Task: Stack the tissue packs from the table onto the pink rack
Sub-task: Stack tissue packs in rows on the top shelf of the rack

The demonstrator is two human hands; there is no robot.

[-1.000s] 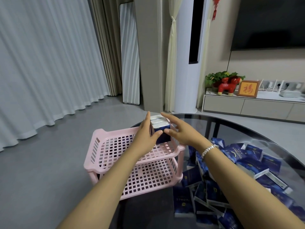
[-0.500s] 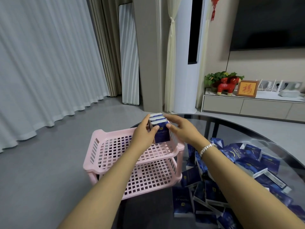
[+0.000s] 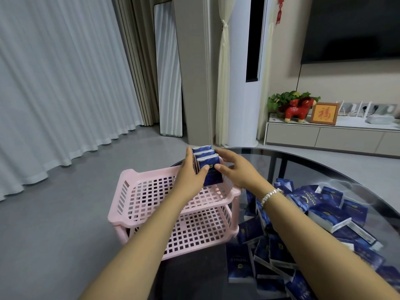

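A pink two-tier lattice rack (image 3: 138,198) stands on the left end of the dark glass table (image 3: 324,167). Three blue tissue packs (image 3: 207,167) stand upright in a row at the far right corner of its top tier. My left hand (image 3: 190,178) holds the row from the left, its thumb across the front pack. My right hand (image 3: 238,169) holds the same row from the right, fingers along its side and thumb on the front pack. Several more blue tissue packs (image 3: 320,215) lie in a loose heap on the table to the right of the rack.
The lower tier of the rack (image 3: 194,232) holds nothing. The table's curved edge runs behind the rack, with grey floor (image 3: 54,213) to the left. A TV cabinet (image 3: 324,137) with ornaments stands against the far wall.
The row of packs between my hands has come a little toward me and stands more upright on the top tier. Both thumbs have closed onto the front pack.
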